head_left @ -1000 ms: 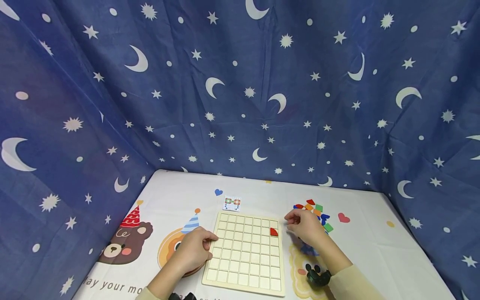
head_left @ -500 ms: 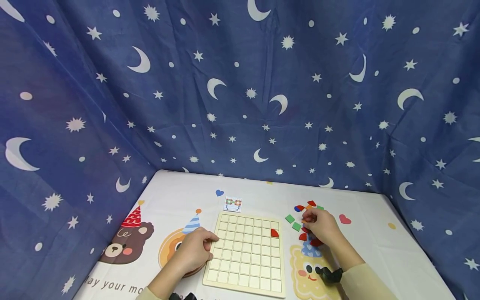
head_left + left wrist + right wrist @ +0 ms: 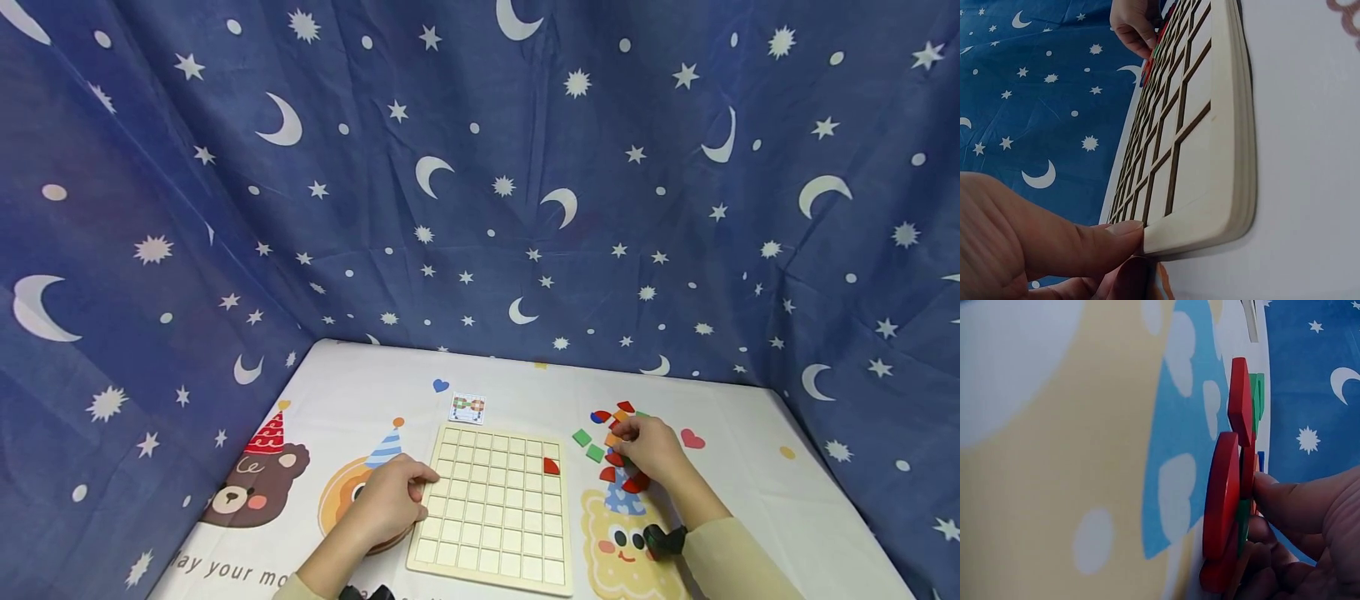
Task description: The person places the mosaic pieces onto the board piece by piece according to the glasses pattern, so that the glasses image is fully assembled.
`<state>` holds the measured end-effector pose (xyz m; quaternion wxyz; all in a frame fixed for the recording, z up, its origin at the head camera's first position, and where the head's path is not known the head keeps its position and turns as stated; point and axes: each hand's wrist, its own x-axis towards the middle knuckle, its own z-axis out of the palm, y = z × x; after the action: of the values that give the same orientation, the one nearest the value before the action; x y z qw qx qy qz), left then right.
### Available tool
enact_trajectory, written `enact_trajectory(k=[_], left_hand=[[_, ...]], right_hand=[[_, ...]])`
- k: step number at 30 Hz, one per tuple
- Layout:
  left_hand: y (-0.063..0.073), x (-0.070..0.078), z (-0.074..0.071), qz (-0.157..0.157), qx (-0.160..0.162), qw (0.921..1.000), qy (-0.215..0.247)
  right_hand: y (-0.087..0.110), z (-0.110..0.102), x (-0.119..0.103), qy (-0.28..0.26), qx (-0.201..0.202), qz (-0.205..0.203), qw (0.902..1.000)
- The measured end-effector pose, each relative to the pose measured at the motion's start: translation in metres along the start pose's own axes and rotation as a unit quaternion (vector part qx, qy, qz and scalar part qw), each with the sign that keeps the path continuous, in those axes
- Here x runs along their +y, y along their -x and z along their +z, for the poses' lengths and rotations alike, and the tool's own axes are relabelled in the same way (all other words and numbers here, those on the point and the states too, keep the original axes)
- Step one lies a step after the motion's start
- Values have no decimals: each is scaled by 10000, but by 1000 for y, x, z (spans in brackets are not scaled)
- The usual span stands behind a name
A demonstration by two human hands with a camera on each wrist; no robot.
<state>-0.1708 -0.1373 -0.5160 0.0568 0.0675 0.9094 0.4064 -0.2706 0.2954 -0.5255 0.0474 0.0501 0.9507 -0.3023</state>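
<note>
My left hand [image 3: 393, 498] pinches the left edge of a pale wooden grid board [image 3: 489, 577]; in the left wrist view the thumb [image 3: 1100, 244] lies on the rim, with fingers curled below. One red quarter-circle piece [image 3: 551, 467] sits in a cell near the board's upper right. To the right of the board, my right hand [image 3: 651, 450] is down among several loose coloured pieces, including an orange one [image 3: 612, 439] by its fingertips. Red pieces [image 3: 1221, 500] stand close beside its thumb in the right wrist view. I cannot tell whether it grips one.
A small printed pattern card [image 3: 467, 408] lies just behind the board. Two green squares [image 3: 581, 437] lie between the board and the pile, with a red-and-blue pair [image 3: 600, 416] behind. A star-patterned blue curtain [image 3: 480, 208] surrounds the white printed tablecloth [image 3: 723, 433].
My right hand has moved right from beside the board to the loose pieces, then shifted slightly further right. The left hand has stayed at the board's edge.
</note>
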Motion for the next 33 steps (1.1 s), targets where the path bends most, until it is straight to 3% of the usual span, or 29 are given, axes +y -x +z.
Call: enact_trajectory(k=[12,20,27,33], left_hand=[[1,1,0,13,26,10000,-38],[0,0,0,27,-5,10000,-48],[0,0,1,14,-21,10000,-38],[0,1,0,-19,2,10000,-34]], right_hand=[[5,4,-5,-403,99,-69,9991],[14,6,-21,-797,137,4,9967],[22,17,-45,-1002,37,-478,9938],[28,32,-65,-1230,-115,-658,9902]])
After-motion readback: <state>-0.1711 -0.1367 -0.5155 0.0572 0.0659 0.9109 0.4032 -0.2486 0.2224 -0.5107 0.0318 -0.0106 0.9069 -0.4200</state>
